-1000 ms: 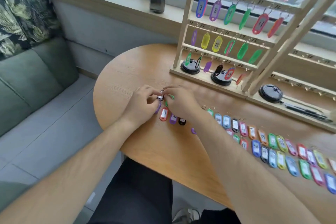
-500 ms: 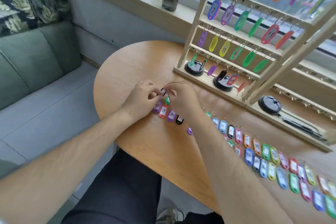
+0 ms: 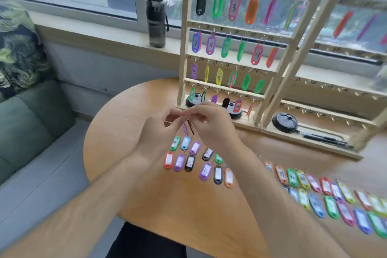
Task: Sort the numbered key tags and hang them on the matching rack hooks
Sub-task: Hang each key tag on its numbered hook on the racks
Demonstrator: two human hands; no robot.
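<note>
The fingertips (image 3: pixel 189 113) of both hands meet in the air above the table, thumb and forefinger of each curled in and pinched together on the top of a pair of tags (image 3: pixel 185 131), one purple and one dark, which dangle side by side just below the pinch. Which hand holds which tag cannot be told, as the rings are hidden between the fingers. The left hand (image 3: pixel 157 132) and the right hand (image 3: pixel 213 128) hang over the near end of the loose tags (image 3: pixel 206 170), which lie flat in short rows on the wooden table (image 3: pixel 129 123). A longer double row of tags (image 3: pixel 330 207) runs off to the right along the table. Behind the hands stands the wooden rack (image 3: pixel 182 48), its four rails hung with coloured tags; 3, 7, 8, 9 and 11 can be read, the others are blurred. A second rack (image 3: pixel 326 113) stands just beside it on the right, with a black disc (image 3: pixel 284 122) at its base. A dark bottle (image 3: pixel 156 16) stands on the windowsill, and a green sofa (image 3: pixel 25 128) lies left of the table.
</note>
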